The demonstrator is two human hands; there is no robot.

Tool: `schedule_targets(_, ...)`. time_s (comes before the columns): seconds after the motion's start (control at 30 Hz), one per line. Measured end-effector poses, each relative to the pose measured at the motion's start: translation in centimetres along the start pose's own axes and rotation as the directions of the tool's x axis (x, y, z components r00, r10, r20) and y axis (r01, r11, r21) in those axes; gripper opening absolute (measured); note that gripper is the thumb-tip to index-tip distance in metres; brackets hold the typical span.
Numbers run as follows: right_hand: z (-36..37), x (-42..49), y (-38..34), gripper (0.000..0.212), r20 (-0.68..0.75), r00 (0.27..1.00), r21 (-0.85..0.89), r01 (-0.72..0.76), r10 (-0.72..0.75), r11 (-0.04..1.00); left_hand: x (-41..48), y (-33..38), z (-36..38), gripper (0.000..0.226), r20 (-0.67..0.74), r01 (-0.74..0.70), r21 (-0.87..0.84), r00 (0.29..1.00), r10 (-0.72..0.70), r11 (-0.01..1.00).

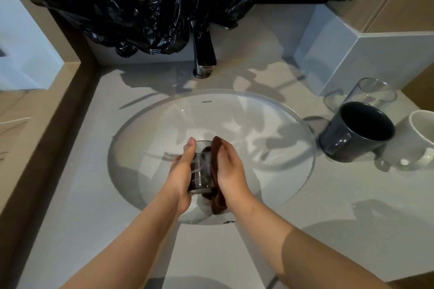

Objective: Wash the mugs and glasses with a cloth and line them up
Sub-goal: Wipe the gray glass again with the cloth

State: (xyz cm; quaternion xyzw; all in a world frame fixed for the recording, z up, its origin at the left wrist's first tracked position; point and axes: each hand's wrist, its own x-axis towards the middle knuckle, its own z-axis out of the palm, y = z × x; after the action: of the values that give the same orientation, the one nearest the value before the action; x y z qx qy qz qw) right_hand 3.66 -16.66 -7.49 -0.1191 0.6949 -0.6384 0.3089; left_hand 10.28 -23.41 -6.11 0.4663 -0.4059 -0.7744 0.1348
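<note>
Glass (201, 169), held over the sink (303, 148) with its long axis running away from me, mouth far. My left hand (182, 171) grasps its left wall; my right hand (229, 169) presses the brown cloth (217, 199) flat against its right wall. Dark mug (357, 134), white mug (420, 138) and clear glass (373, 94) stand well apart on the counter, nearer my right hand.

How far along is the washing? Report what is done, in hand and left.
Done: cannot tell; a clear glass, a dark mug and a white mug stand grouped right of the sink, washed or not unclear. In hand: the left hand holds a glass over the basin while the right hand presses a brown cloth to it. Left: finishing this glass and lining everything up.
</note>
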Motion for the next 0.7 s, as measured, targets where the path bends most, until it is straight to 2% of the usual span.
schedule_targets(0.03, -0.3, 0.3, -0.1, 0.021, -0.054, 0.997, 0.042, -0.046, 0.048, 0.998, -0.1, 0.0, 0.1, 0.063, 0.024, 0.013, 0.017, 1.000, -0.013, 1.000)
schedule_targets(0.1, -0.6, 0.6, -0.2, 0.028, -0.040, 0.987, 0.118, -0.152, 0.158, 0.981, 0.0, -0.1, 0.2, 0.062, 0.029, 0.009, 0.046, 1.000, -0.011, 0.999)
schedule_targets(0.2, 0.0, 0.4, 0.5, 0.024, 0.087, 0.994, 0.037, -0.077, 0.073, 0.996, -0.2, -0.1, 0.2, 0.060, 0.024, 0.010, 0.036, 1.000, -0.011, 0.999)
schedule_targets(0.27, 0.4, 0.1, 0.6, 0.026, 0.121, 0.991, 0.000, -0.052, 0.051, 0.999, -0.3, 0.1, 0.1, 0.060, 0.032, 0.012, 0.033, 0.999, -0.013, 0.999)
schedule_targets(0.4, -0.7, 0.8, -0.3, 0.037, 0.026, 0.964, 0.093, -0.267, 0.266, 0.959, -0.5, 0.2, 0.3, 0.065, 0.071, 0.039, 0.037, 0.997, -0.042, 0.999)
schedule_targets(0.47, -1.0, 0.7, -0.7, 0.038, 0.048, 0.954, 0.109, -0.301, 0.297, 0.947, -0.2, 0.1, 0.3, 0.064, 0.046, 0.017, 0.034, 0.999, -0.018, 0.999)
schedule_targets(0.57, -0.4, 0.2, -0.3, 0.036, 0.085, 0.984, 0.039, -0.158, 0.154, 0.987, 0.1, 0.0, 0.1, 0.059, 0.029, 0.014, 0.043, 0.999, -0.015, 0.999)
schedule_targets(0.63, 0.0, 0.0, 0.2, 0.043, 0.116, 0.992, 0.001, -0.050, 0.049, 0.999, 0.0, 0.1, 0.0, 0.058, 0.045, 0.025, 0.030, 0.999, -0.026, 0.999)
schedule_targets(0.7, 0.1, 0.1, 0.2, 0.035, 0.124, 0.992, -0.015, -0.021, 0.023, 1.000, -0.2, 0.2, -0.1, 0.062, 0.071, 0.022, 0.037, 0.997, -0.024, 0.999)
